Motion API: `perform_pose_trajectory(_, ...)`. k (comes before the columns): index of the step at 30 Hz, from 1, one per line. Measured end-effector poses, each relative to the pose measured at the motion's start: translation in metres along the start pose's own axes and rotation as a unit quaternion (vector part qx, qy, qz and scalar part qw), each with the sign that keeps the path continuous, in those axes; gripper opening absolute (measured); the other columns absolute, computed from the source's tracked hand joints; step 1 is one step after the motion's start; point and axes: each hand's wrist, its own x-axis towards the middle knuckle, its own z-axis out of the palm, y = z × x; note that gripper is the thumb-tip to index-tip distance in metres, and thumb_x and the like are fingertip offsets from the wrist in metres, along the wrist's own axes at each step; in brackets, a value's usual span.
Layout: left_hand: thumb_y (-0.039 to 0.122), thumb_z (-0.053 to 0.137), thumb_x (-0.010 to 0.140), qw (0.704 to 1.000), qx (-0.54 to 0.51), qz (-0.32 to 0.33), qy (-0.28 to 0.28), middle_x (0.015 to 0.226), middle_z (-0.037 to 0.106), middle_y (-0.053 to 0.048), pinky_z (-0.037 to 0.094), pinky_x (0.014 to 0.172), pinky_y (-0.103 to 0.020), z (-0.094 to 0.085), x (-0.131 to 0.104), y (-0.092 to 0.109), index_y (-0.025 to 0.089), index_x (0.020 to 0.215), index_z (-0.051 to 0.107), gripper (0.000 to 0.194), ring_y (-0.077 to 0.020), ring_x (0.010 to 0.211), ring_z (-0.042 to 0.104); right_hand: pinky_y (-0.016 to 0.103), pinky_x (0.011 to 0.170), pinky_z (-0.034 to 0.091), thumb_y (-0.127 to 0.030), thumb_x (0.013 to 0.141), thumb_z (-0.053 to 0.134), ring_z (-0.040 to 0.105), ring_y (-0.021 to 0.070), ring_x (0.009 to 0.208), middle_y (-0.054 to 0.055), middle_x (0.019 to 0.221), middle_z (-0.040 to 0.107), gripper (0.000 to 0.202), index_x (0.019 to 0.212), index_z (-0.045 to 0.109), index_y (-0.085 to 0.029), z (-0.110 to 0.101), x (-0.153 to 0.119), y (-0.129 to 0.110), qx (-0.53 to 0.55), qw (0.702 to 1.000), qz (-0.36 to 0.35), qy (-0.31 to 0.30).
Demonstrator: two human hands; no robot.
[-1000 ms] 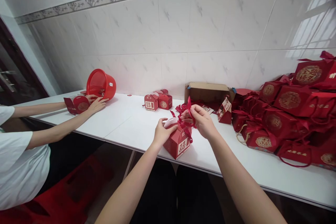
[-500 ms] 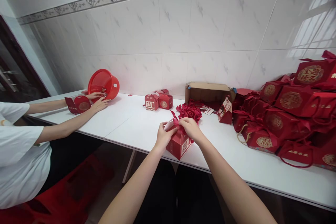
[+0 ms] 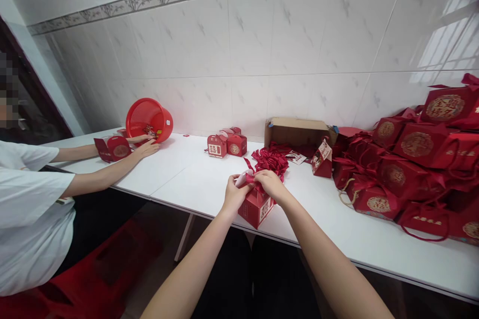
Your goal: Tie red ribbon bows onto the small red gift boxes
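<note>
A small red gift box (image 3: 256, 211) with a pale printed panel stands at the table's front edge, right below my hands. My left hand (image 3: 236, 193) is closed at the top of the box, on the red ribbon (image 3: 250, 177) and beside a white card (image 3: 243, 178). From the other side my right hand (image 3: 270, 182) pinches the same ribbon. Fingers partly cover where the ribbon meets the box. Just behind lies a heap of dark red ribbons (image 3: 270, 160).
Several small red boxes (image 3: 217, 146) stand near the wall. A cardboard carton (image 3: 299, 124) and a card-topped box (image 3: 322, 159) are behind the ribbons. Many red boxes (image 3: 415, 139) are piled at right. At left, a co-worker's hands (image 3: 146, 148) reach into a tipped red basket (image 3: 167, 122).
Both my hands stay at the box top, with small finger movements on the ribbon. The co-worker's body has leaned further into view at left.
</note>
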Motion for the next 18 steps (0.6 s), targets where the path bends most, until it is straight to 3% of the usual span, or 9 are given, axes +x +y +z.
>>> perform_pose_trajectory(8, 0.031, 0.075, 0.06, 1.0, 0.009, 0.005, -0.004, 0.086, 0.061, -0.004, 0.047, 0.065, -0.027, -0.001, 0.0, -0.002, 0.019, 0.097, 0.048, 0.047, -0.0159, 0.072, 0.06, 0.024, 0.057, 0.036, -0.021, 0.065, 0.046, 0.052, 0.0146, 0.057, 0.002, 0.047, 0.055, 0.02, 0.049, 0.056, -0.017, 0.0, 0.002, 0.0, 0.011, 1.0, 0.015, 0.002)
perform_pose_trajectory(18, 0.029, 0.076, 0.058, 1.0, 0.017, 0.006, 0.008, 0.088, 0.061, -0.004, 0.047, 0.068, -0.027, -0.001, -0.002, 0.001, 0.019, 0.096, 0.049, 0.047, -0.0165, 0.075, 0.061, 0.023, 0.046, 0.027, -0.024, 0.064, 0.043, 0.039, 0.0099, 0.043, -0.001, 0.04, 0.046, 0.022, 0.043, 0.044, -0.018, -0.002, -0.004, -0.01, 0.027, 0.999, 0.029, -0.03)
